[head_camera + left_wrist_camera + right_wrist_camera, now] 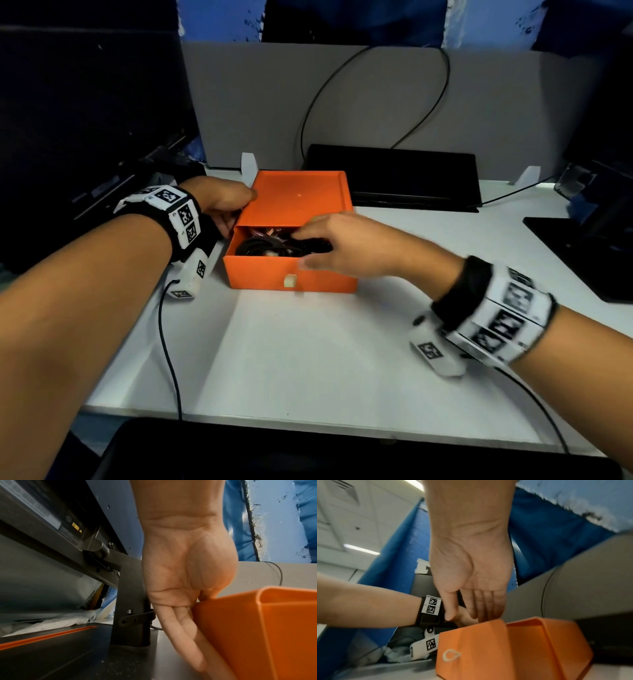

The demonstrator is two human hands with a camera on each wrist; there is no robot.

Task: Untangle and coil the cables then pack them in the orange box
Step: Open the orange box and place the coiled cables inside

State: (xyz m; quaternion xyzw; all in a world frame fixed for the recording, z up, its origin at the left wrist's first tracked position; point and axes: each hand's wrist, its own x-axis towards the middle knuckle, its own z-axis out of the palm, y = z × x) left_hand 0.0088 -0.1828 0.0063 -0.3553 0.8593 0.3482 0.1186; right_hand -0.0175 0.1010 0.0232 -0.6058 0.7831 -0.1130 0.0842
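Cables (270, 245) lie coiled in orange box (291, 274): limp, springy, we judge. Our left hand (222, 202) steadies its side, fingers straight; right hand (346, 243) presses coils, fingers relaxed.

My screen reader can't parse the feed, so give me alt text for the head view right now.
An orange box sits on a white table, its lid slid partly back over dark coiled cables inside. The right hand reaches into the opening; the left hand rests against the box's left side.
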